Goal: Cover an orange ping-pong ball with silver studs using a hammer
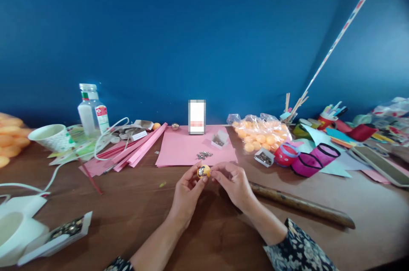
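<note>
left hand (187, 190) & right hand (231, 181) meet above the brown table (128, 220), just in front of the pink paper (182, 147). left fingertips are clamped on a small orange ball (203, 171) w/ a shiny patch, maybe metal pins. right fingertips are pinched together, touching the ball's right side. a small pile of pins (204, 155) lies on the paper, near the ball.

Orange ball (203, 171) patched with silver studs at centre; pink paper sheet (191, 148) at twelve o'clock above it; clear bag of orange balls (262, 134) at one o'clock; dark floral-print sleeve (297, 249) at five o'clock; blue backdrop (191, 41) behind
</note>
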Motion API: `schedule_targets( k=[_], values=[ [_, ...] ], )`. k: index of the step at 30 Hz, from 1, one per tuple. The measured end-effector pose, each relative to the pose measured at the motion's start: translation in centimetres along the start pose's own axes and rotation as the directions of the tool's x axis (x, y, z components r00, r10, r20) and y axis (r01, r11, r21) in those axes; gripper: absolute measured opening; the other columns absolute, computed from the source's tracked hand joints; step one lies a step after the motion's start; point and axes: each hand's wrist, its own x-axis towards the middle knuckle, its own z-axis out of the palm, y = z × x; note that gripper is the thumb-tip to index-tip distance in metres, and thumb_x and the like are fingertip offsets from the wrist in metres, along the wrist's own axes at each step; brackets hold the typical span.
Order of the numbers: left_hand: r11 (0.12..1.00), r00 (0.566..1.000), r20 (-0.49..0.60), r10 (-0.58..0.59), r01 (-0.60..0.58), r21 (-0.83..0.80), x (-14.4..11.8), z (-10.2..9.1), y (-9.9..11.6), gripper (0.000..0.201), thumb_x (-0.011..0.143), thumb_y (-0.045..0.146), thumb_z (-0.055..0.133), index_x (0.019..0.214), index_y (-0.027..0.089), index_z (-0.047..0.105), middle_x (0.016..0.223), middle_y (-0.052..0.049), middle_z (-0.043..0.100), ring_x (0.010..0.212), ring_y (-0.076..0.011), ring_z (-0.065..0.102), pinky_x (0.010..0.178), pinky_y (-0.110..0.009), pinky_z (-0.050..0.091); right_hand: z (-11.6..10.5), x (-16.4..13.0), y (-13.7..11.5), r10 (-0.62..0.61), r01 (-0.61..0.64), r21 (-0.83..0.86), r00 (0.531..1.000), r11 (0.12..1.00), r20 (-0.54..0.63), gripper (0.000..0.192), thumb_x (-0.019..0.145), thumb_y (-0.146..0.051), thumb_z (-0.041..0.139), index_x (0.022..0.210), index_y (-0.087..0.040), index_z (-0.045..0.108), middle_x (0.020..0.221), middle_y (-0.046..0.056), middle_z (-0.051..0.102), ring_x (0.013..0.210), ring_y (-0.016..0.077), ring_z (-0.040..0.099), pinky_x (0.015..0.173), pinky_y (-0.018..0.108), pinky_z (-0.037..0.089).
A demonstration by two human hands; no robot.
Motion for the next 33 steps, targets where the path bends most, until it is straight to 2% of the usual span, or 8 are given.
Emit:
schedule_targets(
  k=[4, 9, 13, 19, 33],
  values=[
    [0.999, 1.000, -0.004, 0.003, -0.003, 0.050, -0.04, -0.03, -0.03, 0.058, 0.066, 0.025, 0.066, 0.120, 0.018, 0.047, 0.103, -0.007, 0.065, 0.092, -0.0171, 0.060, 0.088, -0.032, 0.043, 0.00, -0.04, -0.15, -0.012, 0.012, -0.012, 1.000, 1.000, 0.000, 0.009, 0.077, -0.025, 0.055, 0.081, -0.018, 0.059, 0.070, 0.001, 0.062, 0.062, 0.0120, 0.056, 0.061, 0.023, 0.046],
    [0.998, 1.000, 0.006, 0.021, -0.022, 0.066, -0.05, 0.03, 0.01, 0.061, 0.065, 0.022, 0.066, 0.122, 0.018, 0.045, 0.108, -0.008, 0.062, 0.095, -0.0189, 0.058, 0.087, -0.034, 0.044, -0.05, 0.14, -0.10, -0.015, 0.015, -0.008, 1.000, 1.000, 0.026, 0.004, 0.077, -0.021, 0.054, 0.077, -0.018, 0.056, 0.072, 0.000, 0.059, 0.065, 0.0116, 0.056, 0.064, 0.023, 0.045],
    [0.997, 0.999, 0.017, 0.036, -0.037, 0.063, -0.05, 0.07, 0.06, 0.060, 0.064, 0.021, 0.067, 0.120, 0.017, 0.047, 0.106, -0.008, 0.063, 0.098, -0.0202, 0.058, 0.087, -0.034, 0.045, 0.02, 0.09, 0.26, -0.001, -0.006, 0.080, 0.996, 0.997, 0.094, 0.004, 0.079, -0.022, 0.052, 0.080, -0.019, 0.054, 0.086, 0.002, 0.057, 0.073, 0.0128, 0.058, 0.072, 0.026, 0.046],
    [0.995, 0.996, 0.037, 0.083, -0.085, 0.049, -0.20, 0.21, 0.35, 0.054, 0.065, 0.021, 0.066, 0.117, 0.019, 0.051, 0.108, -0.005, 0.064, 0.102, -0.0186, 0.056, 0.092, -0.031, 0.042, -0.09, 0.07, 0.51, 0.044, -0.054, 0.085, 0.993, 0.995, 0.113, 0.007, 0.078, -0.024, 0.054, 0.077, -0.018, 0.056, 0.104, 0.004, 0.052, 0.084, 0.0143, 0.057, 0.078, 0.027, 0.045],
    [0.984, 0.992, 0.010, 0.125, -0.126, 0.128, 0.09, -0.08, -0.11, 0.051, 0.067, 0.023, 0.064, 0.117, 0.019, 0.053, 0.113, -0.006, 0.061, 0.106, -0.0207, 0.054, 0.093, -0.033, 0.040, -0.15, 0.17, 0.00, 0.081, -0.097, 0.115, 0.988, 0.989, 0.135, 0.010, 0.077, -0.026, 0.056, 0.074, -0.017, 0.058, 0.103, 0.004, 0.052, 0.086, 0.0150, 0.057, 0.080, 0.028, 0.044]
  ],
)
